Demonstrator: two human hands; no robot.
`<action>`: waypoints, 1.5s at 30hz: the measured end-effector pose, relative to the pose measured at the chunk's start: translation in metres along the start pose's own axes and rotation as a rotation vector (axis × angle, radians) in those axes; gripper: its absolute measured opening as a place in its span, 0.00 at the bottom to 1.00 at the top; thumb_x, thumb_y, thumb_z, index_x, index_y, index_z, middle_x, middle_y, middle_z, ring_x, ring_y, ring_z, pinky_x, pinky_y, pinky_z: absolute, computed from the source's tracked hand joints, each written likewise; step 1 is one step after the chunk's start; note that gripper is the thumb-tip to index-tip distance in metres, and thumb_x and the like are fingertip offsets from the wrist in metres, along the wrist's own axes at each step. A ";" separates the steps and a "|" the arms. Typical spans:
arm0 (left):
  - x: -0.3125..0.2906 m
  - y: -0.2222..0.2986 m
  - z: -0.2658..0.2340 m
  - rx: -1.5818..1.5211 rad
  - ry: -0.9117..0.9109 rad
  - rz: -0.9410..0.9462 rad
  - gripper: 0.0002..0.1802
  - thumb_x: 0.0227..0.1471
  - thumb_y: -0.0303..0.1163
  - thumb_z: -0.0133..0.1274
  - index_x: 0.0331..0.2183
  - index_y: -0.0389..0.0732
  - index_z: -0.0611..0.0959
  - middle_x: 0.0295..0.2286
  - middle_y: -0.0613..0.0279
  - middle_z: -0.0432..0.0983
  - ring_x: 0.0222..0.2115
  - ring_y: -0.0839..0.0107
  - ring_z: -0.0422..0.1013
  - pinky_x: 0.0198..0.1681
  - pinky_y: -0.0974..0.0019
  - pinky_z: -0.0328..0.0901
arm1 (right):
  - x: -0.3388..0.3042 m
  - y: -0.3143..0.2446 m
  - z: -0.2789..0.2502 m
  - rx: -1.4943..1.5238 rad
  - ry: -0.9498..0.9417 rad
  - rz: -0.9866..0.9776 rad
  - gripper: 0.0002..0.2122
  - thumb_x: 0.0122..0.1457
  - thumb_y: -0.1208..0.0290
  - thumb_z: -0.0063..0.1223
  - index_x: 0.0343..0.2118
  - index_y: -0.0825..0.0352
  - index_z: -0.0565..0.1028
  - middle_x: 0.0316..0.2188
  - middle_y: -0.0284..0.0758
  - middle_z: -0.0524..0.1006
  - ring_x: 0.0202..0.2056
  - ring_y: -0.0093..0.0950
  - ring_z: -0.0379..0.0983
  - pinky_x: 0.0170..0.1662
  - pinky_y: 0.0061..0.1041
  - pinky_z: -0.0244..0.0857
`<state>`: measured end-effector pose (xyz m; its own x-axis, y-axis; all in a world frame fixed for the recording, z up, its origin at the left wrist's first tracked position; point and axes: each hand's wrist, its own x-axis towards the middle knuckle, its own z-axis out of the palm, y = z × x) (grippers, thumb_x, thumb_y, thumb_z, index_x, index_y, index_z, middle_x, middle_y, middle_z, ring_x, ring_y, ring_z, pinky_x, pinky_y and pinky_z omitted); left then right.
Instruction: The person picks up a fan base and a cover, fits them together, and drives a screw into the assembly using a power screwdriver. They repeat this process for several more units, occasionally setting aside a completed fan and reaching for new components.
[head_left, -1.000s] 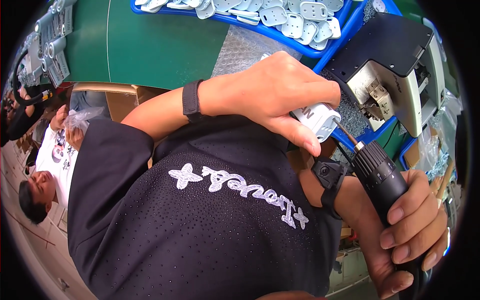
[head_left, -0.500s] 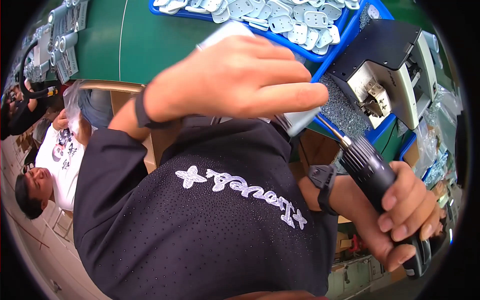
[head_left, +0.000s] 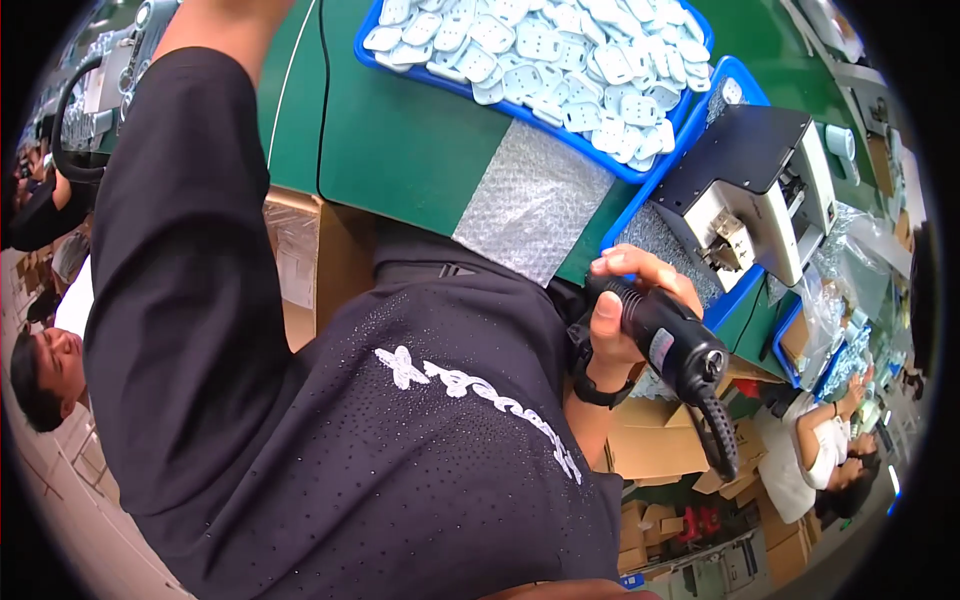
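Note:
My right hand (head_left: pixel 618 345) is wrapped round a black electric screwdriver (head_left: pixel 668 335) in front of my right side. The tool's cable end points down and to the right, and its tip is hidden. My left forearm (head_left: pixel 222 25) stretches up past the upper left edge, so the left hand and anything in it are out of view. A sheet of bubble wrap (head_left: pixel 540 200) lies on the green table (head_left: pixel 400 140) in front of me. Just beyond it stands a blue tray (head_left: pixel 600 160) heaped with pale rounded plates (head_left: pixel 530 45) that have holes.
A black-and-white machine, apparently a screw feeder (head_left: pixel 750 150), stands in another blue tray holding small screws (head_left: pixel 655 240). A black cable (head_left: pixel 323 100) crosses the table. Cardboard boxes (head_left: pixel 655 445) stand below right. One person (head_left: pixel 50 365) is at left, another (head_left: pixel 825 440) at right.
My left hand has left the screwdriver tip with the pale part and swung out past the upper left edge. My right hand has moved up and left, turning the screwdriver. The bubble wrap is uncovered.

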<state>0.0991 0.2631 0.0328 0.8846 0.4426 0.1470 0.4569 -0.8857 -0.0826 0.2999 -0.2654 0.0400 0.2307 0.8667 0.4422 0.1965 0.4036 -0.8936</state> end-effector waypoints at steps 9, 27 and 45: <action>0.005 0.076 -0.077 -0.477 -0.349 -0.258 0.20 0.50 0.35 0.55 0.46 0.42 0.79 0.39 0.46 0.77 0.43 0.48 0.73 0.47 0.53 0.67 | 0.066 -0.001 0.027 -0.129 0.052 0.465 0.24 0.53 0.78 0.65 0.51 0.68 0.65 0.30 0.39 0.78 0.27 0.26 0.76 0.31 0.22 0.70; -0.393 0.093 -0.032 0.069 0.408 -1.420 0.28 0.45 0.40 0.65 0.47 0.40 0.77 0.43 0.48 0.73 0.48 0.46 0.69 0.49 0.52 0.66 | 0.152 0.043 0.078 -0.909 -0.237 0.329 0.27 0.51 0.72 0.62 0.56 0.62 0.67 0.39 0.48 0.79 0.38 0.48 0.78 0.40 0.39 0.70; -0.286 0.233 -0.094 -1.006 0.848 -0.899 0.27 0.63 0.40 0.51 0.55 0.31 0.71 0.42 0.55 0.75 0.41 0.70 0.72 0.47 0.66 0.66 | 0.143 -0.003 0.032 0.179 -0.054 0.621 0.25 0.54 0.75 0.64 0.54 0.70 0.66 0.24 0.30 0.74 0.21 0.17 0.70 0.26 0.18 0.64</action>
<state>-0.0559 -0.0828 0.0644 -0.0900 0.9507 0.2966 0.2291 -0.2701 0.9352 0.3017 -0.1332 0.1033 0.2010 0.9662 -0.1614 -0.1212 -0.1390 -0.9829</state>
